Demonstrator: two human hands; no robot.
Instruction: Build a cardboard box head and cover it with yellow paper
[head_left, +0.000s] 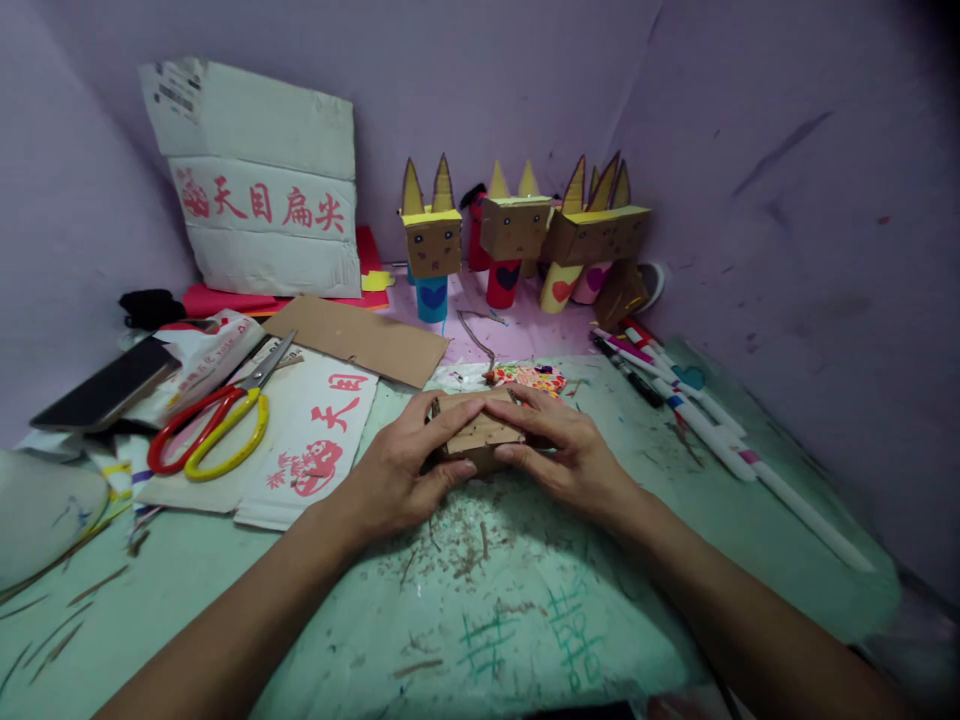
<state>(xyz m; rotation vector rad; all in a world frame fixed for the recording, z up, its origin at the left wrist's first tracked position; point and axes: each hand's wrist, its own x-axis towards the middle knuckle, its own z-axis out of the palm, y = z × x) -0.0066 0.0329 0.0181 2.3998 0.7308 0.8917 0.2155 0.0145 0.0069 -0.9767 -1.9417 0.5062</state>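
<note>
Between my two hands, low over the green table, is a small brown cardboard box. My left hand grips its left side, thumb at the near edge and fingers along the top. From the right, my right hand holds it the same way, and both index fingers almost meet on the upper face. Fingers hide the box's ends. Just behind it lies a colourful patterned piece. Bits of twig and crumbs are scattered on the table in front of the box.
Scissors with red and yellow handles lie on printed cardboard at left. Cardboard figures with pointed ears stand along the wall. Several markers lie at right. A white printed cardboard sheet leans at the back left.
</note>
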